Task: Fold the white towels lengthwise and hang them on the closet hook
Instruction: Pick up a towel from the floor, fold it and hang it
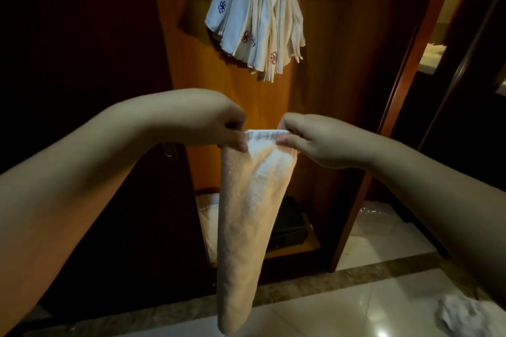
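Both hands, left | right | pinch folded towel's top edge | towel hangs below

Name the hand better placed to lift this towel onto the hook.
Right, marginally. Both hands pinch the held towel's top edge, but the hung towels lie up and slightly toward the right hand.

Dark safe on low shelf
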A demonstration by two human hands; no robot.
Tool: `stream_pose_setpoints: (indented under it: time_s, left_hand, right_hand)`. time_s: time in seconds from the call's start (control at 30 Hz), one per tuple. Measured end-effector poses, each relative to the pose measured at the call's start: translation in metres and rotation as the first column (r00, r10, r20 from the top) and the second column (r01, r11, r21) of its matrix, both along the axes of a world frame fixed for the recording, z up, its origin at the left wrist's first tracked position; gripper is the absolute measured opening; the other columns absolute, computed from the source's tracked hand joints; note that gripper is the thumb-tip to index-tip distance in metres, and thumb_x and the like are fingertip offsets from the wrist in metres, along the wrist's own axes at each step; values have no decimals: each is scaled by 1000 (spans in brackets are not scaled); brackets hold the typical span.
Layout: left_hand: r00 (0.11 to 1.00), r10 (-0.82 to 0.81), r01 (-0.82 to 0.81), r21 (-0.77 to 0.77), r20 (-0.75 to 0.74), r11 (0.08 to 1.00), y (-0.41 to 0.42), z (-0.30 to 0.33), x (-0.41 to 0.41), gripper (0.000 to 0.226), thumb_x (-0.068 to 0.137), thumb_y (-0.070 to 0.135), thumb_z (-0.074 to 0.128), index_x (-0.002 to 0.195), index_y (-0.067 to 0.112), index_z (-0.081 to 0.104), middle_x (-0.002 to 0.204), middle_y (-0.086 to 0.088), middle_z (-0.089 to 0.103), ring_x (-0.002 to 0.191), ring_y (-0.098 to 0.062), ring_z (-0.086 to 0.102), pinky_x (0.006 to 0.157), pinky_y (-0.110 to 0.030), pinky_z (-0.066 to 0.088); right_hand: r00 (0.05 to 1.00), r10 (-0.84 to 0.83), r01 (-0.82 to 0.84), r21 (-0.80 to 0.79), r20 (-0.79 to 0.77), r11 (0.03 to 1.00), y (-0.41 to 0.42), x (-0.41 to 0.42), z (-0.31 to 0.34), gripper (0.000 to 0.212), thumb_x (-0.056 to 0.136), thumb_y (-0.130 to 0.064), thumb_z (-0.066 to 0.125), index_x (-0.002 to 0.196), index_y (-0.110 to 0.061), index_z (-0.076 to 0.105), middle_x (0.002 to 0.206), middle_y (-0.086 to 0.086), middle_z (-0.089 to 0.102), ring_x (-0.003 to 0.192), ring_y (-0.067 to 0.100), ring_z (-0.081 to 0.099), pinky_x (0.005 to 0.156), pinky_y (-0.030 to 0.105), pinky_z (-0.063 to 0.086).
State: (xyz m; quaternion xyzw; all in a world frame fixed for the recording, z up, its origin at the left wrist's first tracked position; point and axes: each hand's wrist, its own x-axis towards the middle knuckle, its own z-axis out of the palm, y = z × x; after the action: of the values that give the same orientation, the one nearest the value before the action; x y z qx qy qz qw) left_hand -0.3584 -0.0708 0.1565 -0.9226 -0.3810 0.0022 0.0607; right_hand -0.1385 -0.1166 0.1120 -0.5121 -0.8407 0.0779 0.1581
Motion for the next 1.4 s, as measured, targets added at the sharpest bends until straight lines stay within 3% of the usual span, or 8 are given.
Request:
stream_pose_setpoints:
  time_s: [0.17,0.37,0.5,0.63,0.83,0.93,1.07,1.4]
  left_hand:
    - [997,-1,-9,-114,-83,993,-5,-16,-2,24,87,49,68,78,32,55,74,7,56,64,-8,50,54,-24,33]
    - [956,-2,30,-91,295,995,-6,-13,-13,29,86,31,74,83,28,45,71,1,58,58,-10,54,49,-27,40]
    - [669,211,266,-495,712,827,-7,-23,-20,29,85,18,74,107,30,60,83,9,73,71,-3,67,59,-16,51]
    - [269,419,506,-497,867,705,-12,-63,-6,25,74,20,69,99,20,72,97,4,75,91,-14,70,77,-23,53]
    - [255,564,566,-594,785,571,-15,-86,15,44,81,30,72,122,14,67,123,-10,70,115,-29,66,104,-50,48]
    - [242,553,596,-572,797,564,-9,-73,21,43,83,27,71,122,9,66,122,-14,70,113,-32,67,99,-47,52]
    - [220,613,591,-604,759,535,2,-50,36,37,76,22,74,111,9,70,109,-14,75,99,-30,73,87,-41,60]
    - [184,674,373,-685,715,625,57,0,33,33,80,24,75,111,14,70,99,-6,78,89,-26,76,73,-41,56]
  right_hand:
    - [998,50,-50,3,48,999,2,-2,-24,3,103,-33,49,106,-32,48,94,-10,57,80,8,55,62,18,46]
    - [961,92,-37,207,-262,978,2,-3,-18,19,102,-25,54,116,-33,45,97,-22,52,99,-10,53,77,6,46]
    - [913,132,7,339,-385,941,0,-7,-10,19,102,-22,54,116,-32,48,98,-23,52,92,-17,54,76,5,44]
    - [882,178,1,381,-436,925,-1,-11,-2,13,103,-20,51,113,-29,50,98,-22,54,93,-18,55,76,3,43]
    - [874,131,60,372,-467,926,2,1,5,13,101,-26,55,111,-33,51,95,-22,57,89,-16,56,75,4,43]
    - [693,128,104,274,-710,956,10,6,3,9,100,-35,55,109,-35,54,92,-20,61,77,-13,59,67,6,46]
    - [61,-274,-206,-280,-960,937,37,16,-32,66,98,-69,25,121,-25,68,114,6,74,102,14,73,78,29,59]
    - [100,-538,-636,-469,-837,612,47,-5,-135,98,73,-86,56,135,-11,63,141,18,58,132,35,54,107,50,46]
